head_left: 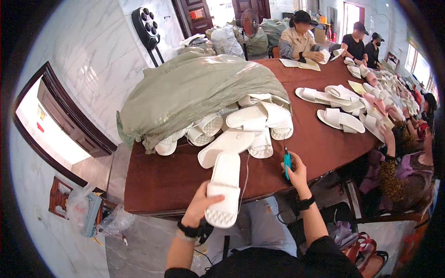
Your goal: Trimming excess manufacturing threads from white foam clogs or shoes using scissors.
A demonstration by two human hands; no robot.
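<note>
My left hand [198, 205] grips a white slide slipper [226, 173] by its strap, thumb over the top. The slipper is held upright at the table's near edge, its heel touching or overlapping another slipper in the pile. A thin white strand [245, 178] hangs beside it. To the right, my right hand [299, 173] is closed around a slim teal-handled tool [287, 164] with a thin dark tip pointing away from me; its exact kind is unclear. Ahead, several white slippers [248, 118] spill from a large grey-green woven sack [194, 88].
The brown-covered table [308, 155] curves away to the right. More slippers [340, 120] lie there, beside other people working along its edge. One person [303, 39] sits across the far side. A standing fan [249, 25] and stuffed sacks [227, 41] are behind. A doorway [51, 120] is left.
</note>
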